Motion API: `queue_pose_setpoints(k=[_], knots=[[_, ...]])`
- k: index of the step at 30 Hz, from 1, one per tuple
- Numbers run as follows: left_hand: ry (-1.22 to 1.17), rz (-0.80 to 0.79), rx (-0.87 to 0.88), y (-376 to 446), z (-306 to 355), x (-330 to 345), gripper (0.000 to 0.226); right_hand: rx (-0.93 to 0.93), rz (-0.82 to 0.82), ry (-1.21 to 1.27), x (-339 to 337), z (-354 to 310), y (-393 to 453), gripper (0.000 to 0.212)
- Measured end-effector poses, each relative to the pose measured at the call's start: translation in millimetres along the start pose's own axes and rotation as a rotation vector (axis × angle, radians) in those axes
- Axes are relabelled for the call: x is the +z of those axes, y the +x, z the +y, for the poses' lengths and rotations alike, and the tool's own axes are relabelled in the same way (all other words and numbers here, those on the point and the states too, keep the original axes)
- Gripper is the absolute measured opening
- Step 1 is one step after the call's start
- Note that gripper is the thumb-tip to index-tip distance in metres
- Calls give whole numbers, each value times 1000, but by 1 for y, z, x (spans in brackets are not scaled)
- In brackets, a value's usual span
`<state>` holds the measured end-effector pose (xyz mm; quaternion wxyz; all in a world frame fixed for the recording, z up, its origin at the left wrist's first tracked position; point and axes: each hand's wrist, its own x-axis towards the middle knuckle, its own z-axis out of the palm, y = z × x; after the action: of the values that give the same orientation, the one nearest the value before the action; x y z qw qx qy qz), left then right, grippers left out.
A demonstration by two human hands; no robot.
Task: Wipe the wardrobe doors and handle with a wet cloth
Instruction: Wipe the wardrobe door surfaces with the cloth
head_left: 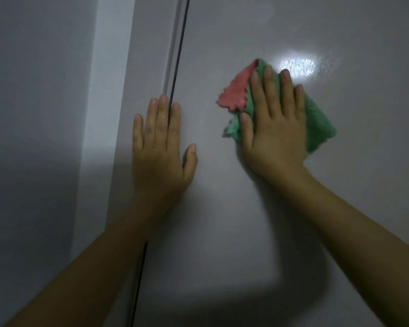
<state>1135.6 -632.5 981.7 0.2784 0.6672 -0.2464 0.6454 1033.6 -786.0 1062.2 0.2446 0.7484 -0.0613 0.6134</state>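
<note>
Green-and-pink cloth (316,119) flat against the wardrobe door (246,208), pinned under the right hand (275,128), fingers straight, pointing up. Left hand (159,147) spread, holding nothing, braced across the door gap (178,55), left of cloth. No handle visible.

This looks like a room in a home, seen close up against a built-in wardrobe: a smooth, pale grey flat door panel (246,208) fills the centre and right of the frame, and a thin dark vertical gap (178,50) in the upper middle separates it from a neighbouring pale panel (149,43). At the left of the frame a plain grey painted wall (33,90) meets the wardrobe's white side strip (104,90). A bright light patch (296,67) glints on the door's wet-looking surface at upper right.
</note>
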Motion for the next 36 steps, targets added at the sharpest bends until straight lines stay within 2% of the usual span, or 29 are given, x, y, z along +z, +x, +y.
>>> queue_pose_setpoints(k=[1, 2, 5, 6, 8, 10, 13, 14, 15, 17, 18, 19, 20, 22, 24, 26, 27, 28, 29, 31, 32, 33, 34, 36], knots=[[-4, -5, -11, -1, 1, -1, 67, 4, 2, 27, 3, -11, -4, 60], [-12, -9, -31, -2, 3, -1, 67, -75, -17, 63, 5, -15, -14, 59], [-46, -22, -108, -7, 19, -3, 68, -435, -139, 115, 0, 12, -68, 55], [-58, -31, -129, -8, 28, -2, 68, -476, -151, 102, -8, 33, -82, 53], [-96, -53, -142, -11, 44, -1, 68, -389, -129, 50, -17, 74, -86, 53], [-154, -65, -125, -13, 63, 0, 67, -159, -108, -21, -22, 102, -72, 58], [-222, -68, -102, -12, 98, 5, 66, 176, 43, -9, -18, 92, -57, 58], [-238, -73, -92, -12, 111, 6, 67, 181, 64, 9, -15, 82, -62, 58], [-252, -73, -84, -10, 123, 8, 67, 86, 32, 33, -14, 78, -72, 57], [-274, -70, -73, -9, 136, 9, 66, -252, -79, 63, -15, 89, -97, 54], [-296, -69, -71, -8, 150, 11, 65, -375, -120, 56, -23, 117, -108, 53], [-308, -71, -71, -9, 153, 11, 64, -421, -123, 49, -30, 140, -111, 52], [-318, -77, -65, -9, 161, 13, 64, -385, -113, 31, -36, 169, -112, 52], [-331, -85, -44, -10, 175, 16, 63, -154, -72, -24, -46, 221, -103, 55], [-330, -90, -19, -12, 189, 18, 63, 170, 6, -34, -48, 244, -85, 56], [-338, -100, 26, -12, 213, 21, 64, 433, 125, -33, -42, 231, -74, 57], [-350, -108, 48, -13, 222, 21, 64, 460, 136, -28, -38, 216, -76, 58], [-361, -117, 67, -11, 242, 23, 64, 386, 105, -16, -37, 213, -87, 57], [-367, -124, 81, -9, 249, 23, 64, 229, 31, -5, -36, 204, -100, 57], [-384, -151, 102, -6, 273, 25, 64, -149, -113, -6, -44, 227, -133, 55], [-392, -161, 105, -6, 286, 26, 64, -266, -155, -6, -52, 253, -142, 54], [-407, -162, 108, -6, 294, 26, 64, -300, -173, -19, -58, 277, -144, 54], [-422, -162, 116, -6, 306, 27, 64, -244, -170, -43, -64, 305, -145, 54], [-447, -169, 124, -8, 322, 28, 63, 22, -104, -61, -69, 346, -136, 56]])
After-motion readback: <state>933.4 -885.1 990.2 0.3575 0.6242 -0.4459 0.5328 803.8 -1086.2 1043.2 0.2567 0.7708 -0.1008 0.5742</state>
